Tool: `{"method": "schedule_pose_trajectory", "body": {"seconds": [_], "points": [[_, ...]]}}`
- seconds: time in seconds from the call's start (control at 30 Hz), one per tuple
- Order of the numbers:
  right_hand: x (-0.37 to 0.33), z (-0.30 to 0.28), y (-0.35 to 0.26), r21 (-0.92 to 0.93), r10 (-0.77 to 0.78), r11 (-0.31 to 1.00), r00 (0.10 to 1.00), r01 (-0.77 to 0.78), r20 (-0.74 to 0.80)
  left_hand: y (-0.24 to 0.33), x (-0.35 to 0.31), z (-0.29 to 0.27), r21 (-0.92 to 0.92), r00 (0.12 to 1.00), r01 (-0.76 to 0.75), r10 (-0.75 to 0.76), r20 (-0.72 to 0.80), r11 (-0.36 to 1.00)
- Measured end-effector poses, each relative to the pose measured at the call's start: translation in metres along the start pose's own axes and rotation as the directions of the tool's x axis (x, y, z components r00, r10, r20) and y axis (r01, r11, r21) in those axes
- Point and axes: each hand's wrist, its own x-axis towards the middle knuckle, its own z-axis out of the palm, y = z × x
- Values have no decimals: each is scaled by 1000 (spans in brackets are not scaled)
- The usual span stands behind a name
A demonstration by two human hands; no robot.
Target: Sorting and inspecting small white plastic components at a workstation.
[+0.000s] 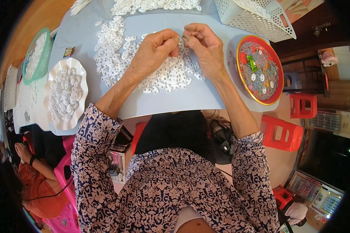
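Observation:
Over a light-blue table (144,105), my left hand (156,49) and my right hand (206,49) come close together, fingertips nearly meeting. Each is closed in a pinch of thumb and forefinger. Whatever lies between the fingertips is too small and hidden to make out. Beneath and around both hands spreads a heap of small white oval plastic pieces (109,58) with dark holes. To the right stands a red bowl with a gold rim (277,88), full of tiny grey parts (269,66), a few white pieces and a green wrapper (252,63).
At left, a scalloped white dish (49,116) holds more white pieces, beyond it a green basket (45,64). A white perforated basket (279,28) occupies the far right; a clear tray of pieces (155,4) lies at the far edge. Someone in orange (46,194) sits at left; red stools (282,133) stand at right.

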Motion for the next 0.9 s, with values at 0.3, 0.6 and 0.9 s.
{"method": "schedule_pose_trajectory", "body": {"seconds": [0.3, 0.6, 0.9], "points": [[0, 2, 4, 68, -18, 998, 1000, 19, -24, 2, -2, 1, 11, 999, -32, 32, -10, 999], [0, 3, 6, 34, -18, 999, 1000, 18, -3, -1, -3, 6, -8, 997, -41, 41, -73, 999], [0, 5, 4, 55, -42, 998, 998, 45, -49, 3, -5, 9, 79, 988, -73, 83, -133, 994]]}}
